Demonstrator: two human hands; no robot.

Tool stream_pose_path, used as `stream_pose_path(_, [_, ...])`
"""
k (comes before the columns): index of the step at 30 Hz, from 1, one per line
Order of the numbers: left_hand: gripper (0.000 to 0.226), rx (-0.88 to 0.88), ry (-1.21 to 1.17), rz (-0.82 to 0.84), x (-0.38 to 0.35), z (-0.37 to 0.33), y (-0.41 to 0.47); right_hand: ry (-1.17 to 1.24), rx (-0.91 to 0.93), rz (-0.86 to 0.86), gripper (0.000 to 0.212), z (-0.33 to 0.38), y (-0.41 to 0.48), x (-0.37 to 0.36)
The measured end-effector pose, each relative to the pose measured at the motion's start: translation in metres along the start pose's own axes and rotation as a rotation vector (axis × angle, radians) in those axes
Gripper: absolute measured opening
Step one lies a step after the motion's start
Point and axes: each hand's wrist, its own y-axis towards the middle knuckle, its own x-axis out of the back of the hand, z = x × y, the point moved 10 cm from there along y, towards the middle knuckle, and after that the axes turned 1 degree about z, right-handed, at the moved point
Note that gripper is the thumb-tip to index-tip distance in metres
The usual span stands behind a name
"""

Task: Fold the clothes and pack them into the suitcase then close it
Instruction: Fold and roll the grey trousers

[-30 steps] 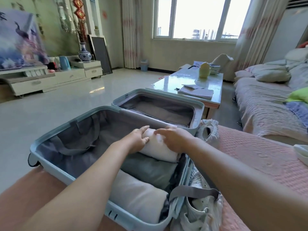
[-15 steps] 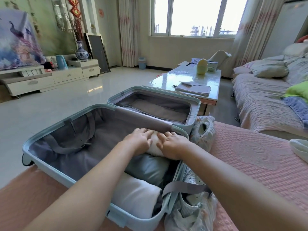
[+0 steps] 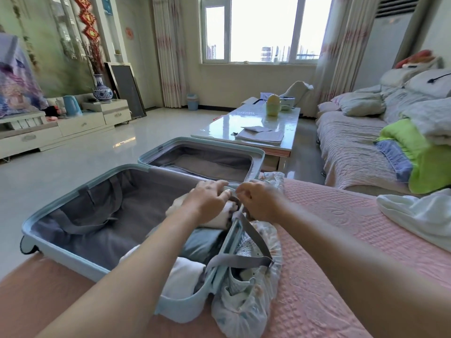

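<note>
Inside open suitcase, rolled clothes, apparently three.

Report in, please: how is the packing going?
Left hand presses white roll; right hand curled at grey strap, grip blurred. Suitcase open, partly packed. Strap across rim.

Pale blue suitcase, grey lining; white and grey-blue rolled clothes; pink bedspread.

Right hand is blurred (its grip unclear); left hand covers part of the white roll.
</note>
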Motion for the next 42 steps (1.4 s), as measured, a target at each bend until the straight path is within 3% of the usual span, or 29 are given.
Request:
stream_pose_path(8, [0.033,-0.219,-0.118,0.039,-0.052,-0.203,-0.015,-0.029,-0.229,-0.083,0.028,-0.140,-0.134,0.098])
stream_pose_path(17, [0.023,-0.450,-0.167,0.227,-0.212,-0.447,-0.017,-0.056,-0.663,-0.078,0.032,-0.370,-0.319,0.169])
stream_pose_path(21, [0.030,-0.566,-0.072,0.326,-0.289,-0.518,-0.011,-0.075,-0.806,-0.027,0.038,-0.455,-0.375,0.170])
stream_pose_path(24, [0.036,-0.592,-0.068,0.381,-0.336,-0.555,0.001,-0.306,-0.868,-0.007,0.046,-0.507,-0.396,0.181])
stream_pose_path(29, [0.039,-0.631,-0.052,0.358,-0.386,-0.610,0.020,-0.476,-1.090,0.067,0.078,-0.577,-0.433,0.202])
stream_pose_path(31, [0.044,-0.672,-0.014,0.361,-0.402,-0.629,0.019,-0.493,-1.153,0.086,0.076,-0.592,-0.449,0.206])
stream_pose_path(34, [0.057,-0.679,-0.060,0.367,-0.414,-0.644,0.013,-0.455,-1.106,-0.065,0.031,-0.600,-0.460,0.210])
stream_pose_path(38, [0.074,-0.780,-0.115,0.355,-0.409,-0.656,-0.003,-0.069,-0.862,-0.265,0.025,-0.568,-0.453,0.204])
stream_pose_path(40, [0.047,-0.841,-0.111,0.331,-0.401,-0.660,-0.013,0.139,-0.736,-0.370,0.017,-0.543,-0.450,0.209])
stream_pose_path(42, [0.015,-0.858,-0.008,0.277,-0.384,-0.656,-0.025,0.161,-0.678,-0.440,0.012,-0.523,-0.458,0.217])
